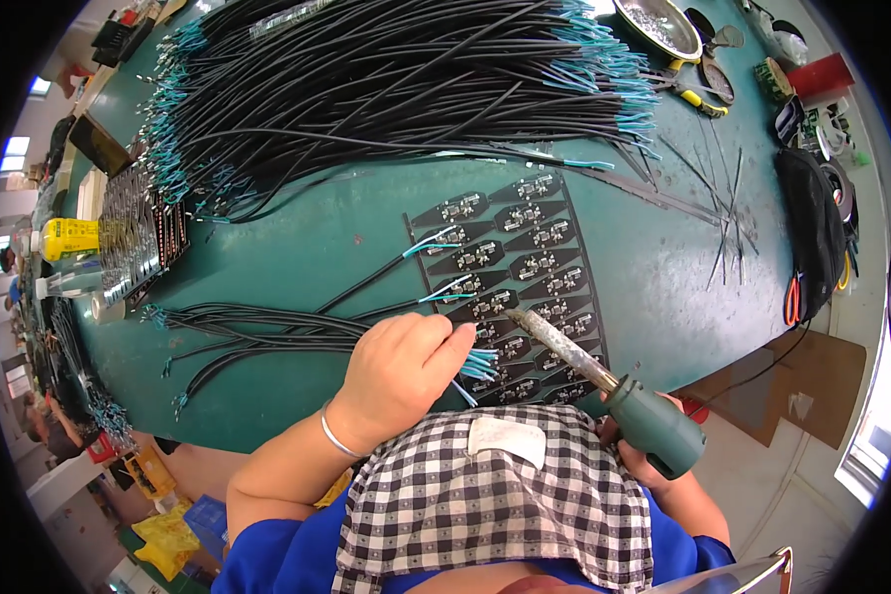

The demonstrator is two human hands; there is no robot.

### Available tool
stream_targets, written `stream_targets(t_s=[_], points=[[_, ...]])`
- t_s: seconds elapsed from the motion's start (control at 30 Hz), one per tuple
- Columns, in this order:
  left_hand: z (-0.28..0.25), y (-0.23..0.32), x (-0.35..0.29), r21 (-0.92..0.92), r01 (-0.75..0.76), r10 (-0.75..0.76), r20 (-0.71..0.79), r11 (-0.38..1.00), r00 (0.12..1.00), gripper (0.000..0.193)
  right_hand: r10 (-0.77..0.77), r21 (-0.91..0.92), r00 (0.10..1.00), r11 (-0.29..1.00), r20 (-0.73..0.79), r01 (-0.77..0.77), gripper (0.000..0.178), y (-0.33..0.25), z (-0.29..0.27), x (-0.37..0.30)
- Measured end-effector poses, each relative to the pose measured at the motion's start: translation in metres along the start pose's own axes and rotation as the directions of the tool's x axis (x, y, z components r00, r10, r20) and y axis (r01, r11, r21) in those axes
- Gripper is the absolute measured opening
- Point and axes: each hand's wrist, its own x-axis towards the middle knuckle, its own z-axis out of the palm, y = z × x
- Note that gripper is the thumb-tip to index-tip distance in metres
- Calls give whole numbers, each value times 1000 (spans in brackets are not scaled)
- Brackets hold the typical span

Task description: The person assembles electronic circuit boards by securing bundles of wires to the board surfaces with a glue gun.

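lens point(738, 574), five o'clock; my right hand point(641, 463) grips the iron point(653, 421); left hand point(403, 371) curls over cables point(267, 317), hold unclear; slipping could scorch boards point(542, 263)

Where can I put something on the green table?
Bare table: on the left, between the big cable pile and the small cable bunch; on the right, between the circuit boards and the thin rods. Crowded: the back, under that pile; the front middle, around the left hand, the right hand and its soldering iron.
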Motion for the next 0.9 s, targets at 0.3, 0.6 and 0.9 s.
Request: stream_targets(t_s=[0.3, 0.6, 0.9], points=[[4, 1, 3, 32, 56, -56, 6, 998, 998, 24, 169, 469, 985, 866, 47, -171, 25, 4, -4, 14], [3, 1, 2, 13, -13, 13, 24, 1000, 1000, 20, 121, 284, 990, 954, -68, -97, 25, 5, 16, -17], [8, 4, 2, -31, 1, 0, 32, 1000, 999, 26, 135, 254, 988, 961, -78, -112, 35, 1, 34, -24]])
